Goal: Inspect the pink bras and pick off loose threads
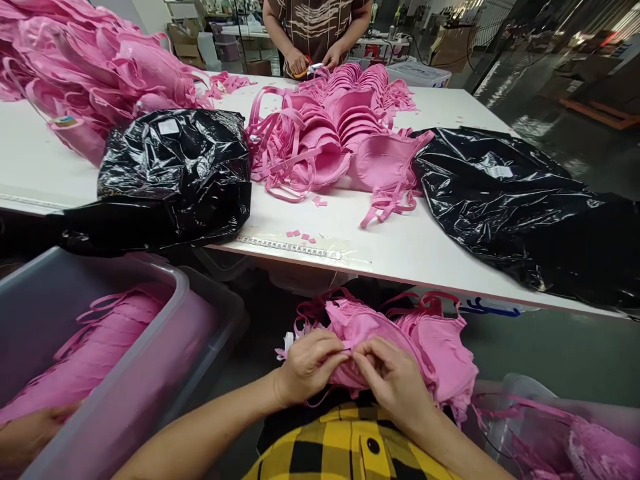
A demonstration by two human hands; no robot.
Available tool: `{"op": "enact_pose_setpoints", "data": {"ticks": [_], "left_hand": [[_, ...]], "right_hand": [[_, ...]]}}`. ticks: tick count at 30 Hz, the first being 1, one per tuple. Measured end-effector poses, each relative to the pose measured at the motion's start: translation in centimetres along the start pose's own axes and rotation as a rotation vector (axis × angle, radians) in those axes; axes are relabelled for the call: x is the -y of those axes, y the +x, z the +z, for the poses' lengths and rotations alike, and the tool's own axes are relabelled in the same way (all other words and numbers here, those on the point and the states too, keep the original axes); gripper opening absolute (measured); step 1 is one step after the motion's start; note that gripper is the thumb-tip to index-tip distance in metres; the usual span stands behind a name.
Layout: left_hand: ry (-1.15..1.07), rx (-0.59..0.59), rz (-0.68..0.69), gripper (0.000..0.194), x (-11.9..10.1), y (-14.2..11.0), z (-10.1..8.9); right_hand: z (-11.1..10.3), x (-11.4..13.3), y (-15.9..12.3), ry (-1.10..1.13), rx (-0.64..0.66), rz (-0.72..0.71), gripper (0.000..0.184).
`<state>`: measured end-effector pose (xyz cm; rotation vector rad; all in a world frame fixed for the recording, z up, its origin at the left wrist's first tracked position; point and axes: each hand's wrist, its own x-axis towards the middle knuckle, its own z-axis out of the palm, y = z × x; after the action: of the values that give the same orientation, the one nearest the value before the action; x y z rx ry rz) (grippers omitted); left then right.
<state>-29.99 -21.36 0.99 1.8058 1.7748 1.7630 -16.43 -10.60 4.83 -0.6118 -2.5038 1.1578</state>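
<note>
Over my lap lies a bunch of pink bras (440, 347), their cups and straps spilling to both sides. My left hand (311, 363) is closed in a pinch on a narrow pink bra strap (347, 345). Close beside it, my right hand (393, 377) pinches the same strap, its fingertips almost touching those of the left. The strap's ends are hidden in my fingers. A small white item (289, 342), its kind unclear, shows just left of my left hand.
Ahead, a white table (395, 243) bears stacked pink bras (320, 133), a large pink heap (110, 67) and black plastic bags (175, 160). Across it, a person's hands (313, 63) hold orange-handled scissors. Another person's hand (37, 430) reaches into the left bin (175, 287). Another bin (525, 387) stands right.
</note>
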Motion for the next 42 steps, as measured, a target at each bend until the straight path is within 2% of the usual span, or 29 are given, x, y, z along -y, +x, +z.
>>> {"op": "enact_pose_setpoints", "data": {"ticks": [3, 7, 13, 17, 19, 21, 26, 29, 33, 36, 39, 42], "left_hand": [[0.012, 0.03, 0.046, 0.013, 0.0, 0.0, -0.6], [0.045, 0.056, 0.087, 0.014, 0.3, 0.3, -0.7], [0.099, 0.047, 0.039, 0.011, 0.2, 0.3, 0.2], [0.174, 0.209, 0.042, 0.018, -0.1, 0.4, -0.8], [0.197, 0.325, 0.103, 0.023, 0.0, 0.6, -1.6], [0.188, 0.378, 0.172, 0.026, 0.3, 0.7, -2.2], [0.088, 0.238, 0.169, 0.021, 0.9, 0.9, -1.9], [0.091, 0.196, 0.169, 0.021, 0.8, 0.7, -1.6], [0.073, 0.2, 0.22, 0.026, 0.9, 0.4, -2.0], [0.044, 0.222, 0.257, 0.028, 1.1, 0.4, -2.1], [0.038, 0.25, 0.308, 0.026, 1.3, 0.4, -2.1], [0.035, 0.278, 0.327, 0.026, 1.3, 0.4, -2.4]], "right_hand": [[0.1, -0.5, -1.2, -0.071, -0.018, -0.065, 0.017], [0.9, -0.9, -1.7, -0.232, -0.057, -0.075, 0.017], [2.1, -1.4, -1.3, -0.34, -0.151, -0.094, 0.023], [2.7, -1.6, -1.2, -0.298, -0.17, -0.117, 0.027], [2.9, -1.5, -1.1, -0.263, -0.147, -0.129, 0.027], [2.8, -1.1, -1.1, -0.226, -0.119, -0.141, 0.028], [1.6, 0.1, -0.6, -0.157, -0.114, -0.077, 0.021], [0.7, 0.6, -0.3, -0.165, -0.113, -0.022, 0.017], [0.2, 0.8, 0.5, -0.126, -0.068, 0.079, 0.018], [0.1, 0.6, 1.5, -0.105, 0.07, 0.159, 0.018], [-0.2, 0.4, 2.4, -0.12, 0.191, 0.186, 0.018], [-0.7, 0.4, 2.8, -0.121, 0.21, 0.174, 0.019]]}}
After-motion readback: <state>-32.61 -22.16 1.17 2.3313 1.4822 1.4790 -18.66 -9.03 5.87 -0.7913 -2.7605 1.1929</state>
